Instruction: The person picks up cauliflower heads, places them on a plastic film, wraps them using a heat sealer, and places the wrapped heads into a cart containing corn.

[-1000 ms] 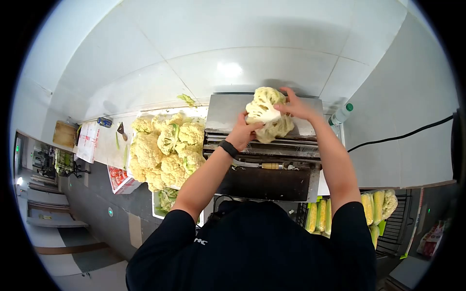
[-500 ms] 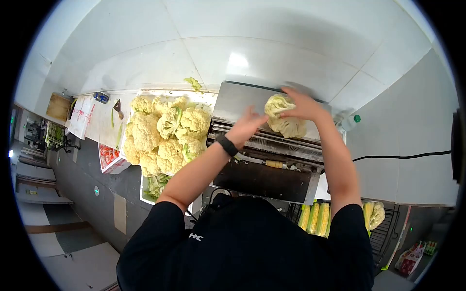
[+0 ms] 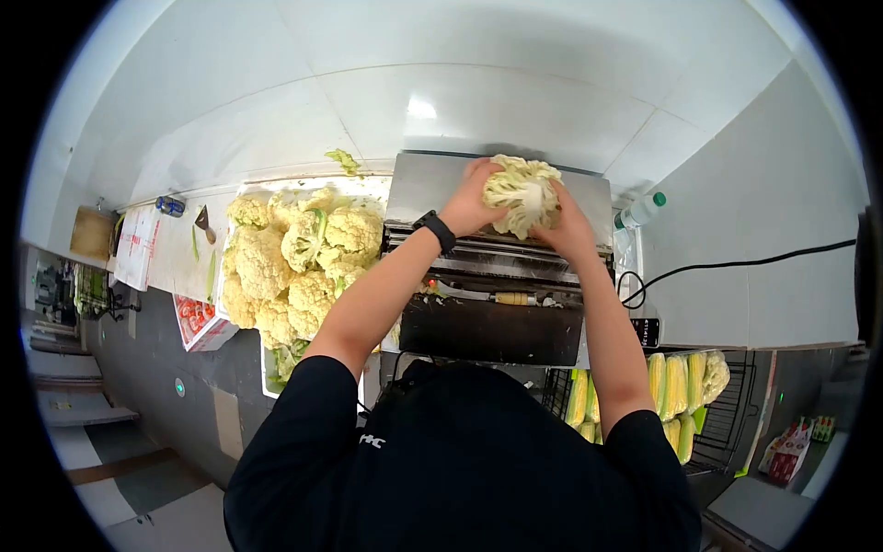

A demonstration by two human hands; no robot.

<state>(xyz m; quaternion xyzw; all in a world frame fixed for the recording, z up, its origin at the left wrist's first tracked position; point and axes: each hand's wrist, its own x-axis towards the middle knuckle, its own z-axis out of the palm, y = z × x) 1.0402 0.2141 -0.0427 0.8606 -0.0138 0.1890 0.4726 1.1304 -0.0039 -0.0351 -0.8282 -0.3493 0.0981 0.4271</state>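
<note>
A cauliflower is held between both hands above the metal top of a machine, its cut stem side facing up. My left hand, with a black watch on the wrist, grips its left side. Around its lower right side is my right hand. A knife with a wooden handle lies on the machine's front part. Left of the machine, many cauliflowers are piled in a white container.
A bottle with a green cap and a black cable are at the right. A phone lies near the cable. Wrapped corn fills a rack at lower right. A red-and-white box stands on the floor at left.
Both hands have closed around the cauliflower, which is now lifted and turned with its stem side showing. The whole view has shifted slightly.
</note>
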